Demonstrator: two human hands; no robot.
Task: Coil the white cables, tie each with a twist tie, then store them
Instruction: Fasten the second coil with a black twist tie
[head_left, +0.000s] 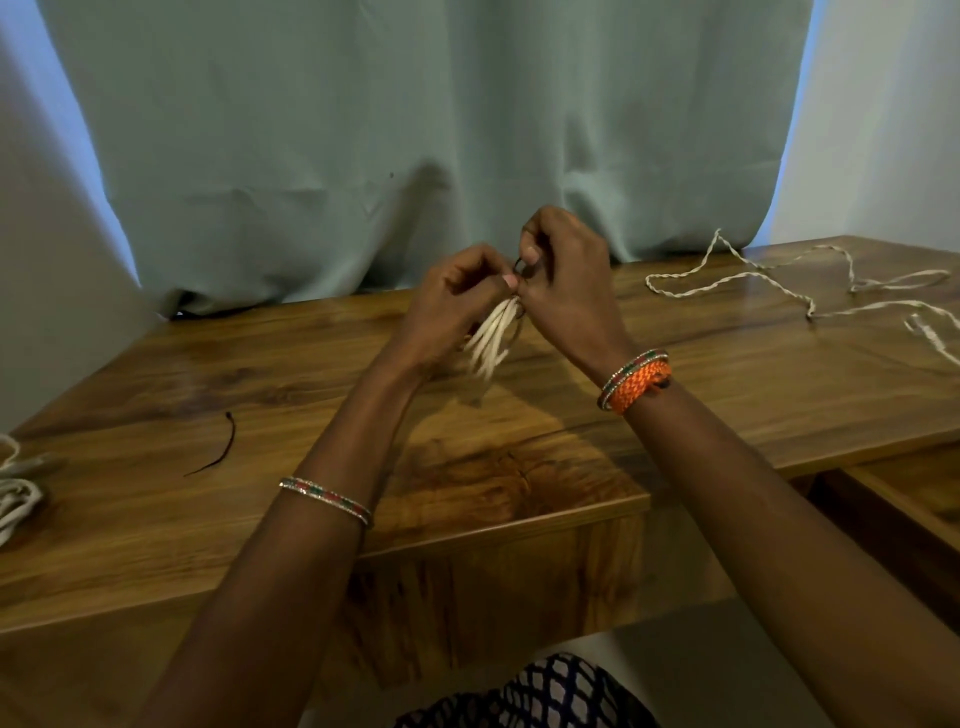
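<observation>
The top of the coiled cable (491, 338) is hidden between the left hand (454, 306) and right hand (566, 275), and its hanging loops are blurred. The dark twist tie (522, 267) at the fingertips is too small to trace. Another white bundle (15, 491) is cut off by the left edge.

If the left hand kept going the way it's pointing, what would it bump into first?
Probably the right hand. The left hand points up and right, its fingertips already beside it at the twist tie atop the coiled cable. Depth is unclear.
</observation>
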